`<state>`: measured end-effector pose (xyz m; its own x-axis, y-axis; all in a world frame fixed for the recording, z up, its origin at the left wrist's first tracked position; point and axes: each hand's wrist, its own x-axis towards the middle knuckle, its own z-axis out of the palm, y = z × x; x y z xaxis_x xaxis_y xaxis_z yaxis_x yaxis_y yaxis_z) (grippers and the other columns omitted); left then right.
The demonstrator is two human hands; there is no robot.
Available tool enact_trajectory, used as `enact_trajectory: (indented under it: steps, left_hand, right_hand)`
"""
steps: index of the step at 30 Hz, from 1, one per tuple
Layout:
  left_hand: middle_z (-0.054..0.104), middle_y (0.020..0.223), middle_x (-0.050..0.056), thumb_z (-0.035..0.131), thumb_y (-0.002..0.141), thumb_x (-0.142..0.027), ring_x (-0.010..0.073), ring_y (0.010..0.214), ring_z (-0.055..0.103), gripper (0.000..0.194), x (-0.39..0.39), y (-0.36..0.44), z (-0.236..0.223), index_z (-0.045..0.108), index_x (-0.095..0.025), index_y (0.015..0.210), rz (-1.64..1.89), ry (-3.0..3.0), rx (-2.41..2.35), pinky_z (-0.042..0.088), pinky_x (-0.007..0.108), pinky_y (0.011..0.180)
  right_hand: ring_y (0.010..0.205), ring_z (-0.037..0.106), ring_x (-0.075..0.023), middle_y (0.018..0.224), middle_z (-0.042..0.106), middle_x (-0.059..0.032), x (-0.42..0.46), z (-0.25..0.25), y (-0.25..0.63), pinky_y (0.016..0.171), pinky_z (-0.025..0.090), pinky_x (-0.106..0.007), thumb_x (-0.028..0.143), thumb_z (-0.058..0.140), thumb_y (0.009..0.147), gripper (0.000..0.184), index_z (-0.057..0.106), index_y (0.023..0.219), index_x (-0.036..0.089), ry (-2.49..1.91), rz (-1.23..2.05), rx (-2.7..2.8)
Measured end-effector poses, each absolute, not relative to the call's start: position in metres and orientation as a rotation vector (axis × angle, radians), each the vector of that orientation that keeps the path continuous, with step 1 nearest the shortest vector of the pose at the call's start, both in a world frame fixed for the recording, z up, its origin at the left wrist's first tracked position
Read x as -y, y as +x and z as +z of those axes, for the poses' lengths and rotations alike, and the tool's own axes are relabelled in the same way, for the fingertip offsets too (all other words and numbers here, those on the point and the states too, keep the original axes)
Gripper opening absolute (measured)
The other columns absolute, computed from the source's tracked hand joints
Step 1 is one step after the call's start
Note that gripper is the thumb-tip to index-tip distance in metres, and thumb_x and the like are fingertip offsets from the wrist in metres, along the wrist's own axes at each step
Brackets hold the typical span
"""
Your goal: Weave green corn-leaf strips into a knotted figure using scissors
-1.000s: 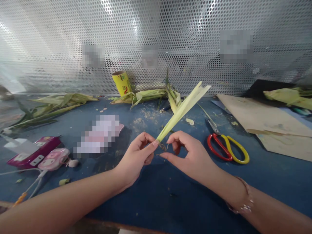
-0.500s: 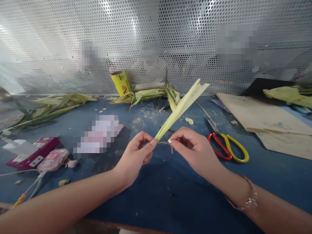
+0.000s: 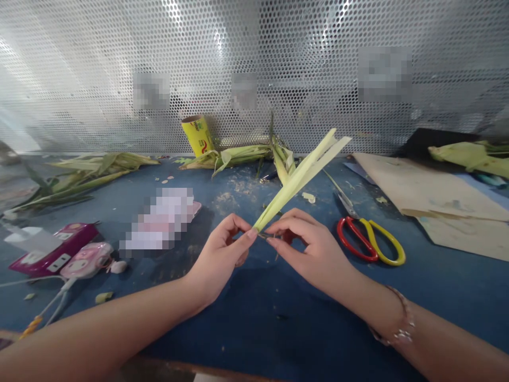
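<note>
One folded, pale-green husk strip (image 3: 298, 181) is slanting mid-frame from our pinching left hand (image 3: 222, 252); our right hand (image 3: 314, 249) is gripping thin brown twine (image 3: 262, 236); we're apparently binding its base, next needing steady tension.

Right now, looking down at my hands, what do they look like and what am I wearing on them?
Your left hand and right hand are ungloved, with no sleeves or rings showing. A bracelet circles the right wrist: a thin pinkish-brown band with shiny, silvery bits, too small to make out. The left wrist looks bare.
</note>
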<state>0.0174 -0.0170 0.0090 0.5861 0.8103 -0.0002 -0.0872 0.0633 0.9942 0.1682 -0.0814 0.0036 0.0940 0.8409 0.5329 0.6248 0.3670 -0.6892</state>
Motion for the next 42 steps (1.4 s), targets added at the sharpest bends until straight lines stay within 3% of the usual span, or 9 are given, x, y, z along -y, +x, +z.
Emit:
enact_trajectory:
  steps: [4,18,22,25,28,32,36,39,42]
  left_hand:
    - [0.031,0.047,-0.009,0.059,0.077,-0.031,0.0038,0.042,0.027,0.02,0.017,0.017,0.009,0.045,-0.018,0.07,0.772,1.348,-0.696,0.021,0.018,0.043]
    - [0.029,0.049,-0.009,0.057,0.079,-0.027,0.0025,0.04,0.027,0.02,0.009,0.018,0.014,0.042,-0.018,0.07,0.877,1.204,-0.773,0.018,0.018,0.041]
    - [0.029,0.051,-0.009,0.057,0.079,-0.026,0.002,0.039,0.027,0.02,0.005,0.017,0.015,0.041,-0.018,0.07,0.889,1.179,-0.767,0.017,0.018,0.041]
    - [0.031,0.053,-0.009,0.057,0.079,-0.026,0.0014,0.039,0.028,0.02,0.004,0.017,0.015,0.041,-0.018,0.071,0.883,1.179,-0.762,0.017,0.018,0.04]
    - [0.031,0.055,-0.009,0.056,0.08,-0.025,0.001,0.039,0.028,0.019,0.005,0.018,0.013,0.04,-0.018,0.071,0.87,1.193,-0.751,0.017,0.019,0.041]
    - [0.031,0.057,-0.008,0.054,0.081,-0.026,0.001,0.04,0.027,0.018,0.007,0.018,0.011,0.041,-0.018,0.071,0.831,1.215,-0.75,0.016,0.019,0.042]
    - [0.031,0.058,-0.008,0.054,0.081,-0.024,0.0011,0.041,0.027,0.018,0.009,0.017,0.013,0.04,-0.017,0.071,0.797,1.227,-0.744,0.016,0.02,0.042]
    - [0.031,0.058,-0.008,0.054,0.081,-0.023,0.001,0.041,0.027,0.019,0.01,0.017,0.015,0.04,-0.017,0.07,0.792,1.232,-0.746,0.016,0.02,0.042]
    - [0.032,0.057,-0.008,0.054,0.081,-0.024,0.0014,0.041,0.027,0.019,0.011,0.017,0.015,0.04,-0.017,0.071,0.782,1.241,-0.74,0.016,0.02,0.042]
  right_hand:
    - [0.063,0.053,-0.0118,0.071,0.056,-0.0004,0.079,0.002,0.172,0.056,0.045,-0.025,0.013,0.056,0.077,0.009,0.059,0.071,0.019,-1.354,0.274,1.61]
    - [0.062,0.055,-0.0136,0.067,0.057,-0.0006,0.077,0.002,0.184,0.057,0.045,-0.027,0.022,0.05,0.082,0.012,0.053,0.071,0.019,-1.466,0.335,1.462]
    - [0.062,0.055,-0.0143,0.069,0.058,-0.0016,0.071,-0.002,0.198,0.058,0.046,-0.029,0.02,0.053,0.079,0.009,0.056,0.072,0.018,-1.546,0.189,1.459]
    - [0.065,0.057,-0.0149,0.072,0.059,-0.0024,0.066,-0.007,0.207,0.062,0.048,-0.03,0.016,0.055,0.076,0.005,0.059,0.076,0.018,-1.584,0.038,1.539]
    - [0.065,0.058,-0.0153,0.071,0.06,-0.0024,0.062,-0.012,0.213,0.064,0.051,-0.031,0.014,0.054,0.075,0.017,0.061,0.089,0.017,-1.588,-0.021,1.575]
    - [0.062,0.059,-0.0119,0.104,0.061,-0.008,0.061,-0.014,0.215,0.07,0.054,-0.034,0.007,0.046,0.075,0.045,0.052,0.118,0.019,-1.552,-0.051,1.602]
    - [0.081,0.063,-0.0157,0.137,0.035,-0.0143,0.065,-0.011,0.214,0.074,0.055,-0.036,0.004,0.042,0.077,0.048,0.047,0.122,0.019,-1.455,-0.103,1.614]
    - [0.104,0.055,-0.023,0.122,0.048,-0.0127,0.067,-0.007,0.214,0.087,0.049,-0.042,0.004,0.043,0.078,0.038,0.054,0.112,0.018,-1.409,-0.219,1.695]
    - [0.094,0.057,-0.0208,0.097,0.057,-0.008,0.07,-0.004,0.209,0.083,0.05,-0.04,0.007,0.046,0.08,0.027,0.059,0.1,0.02,-1.357,-0.217,1.735]
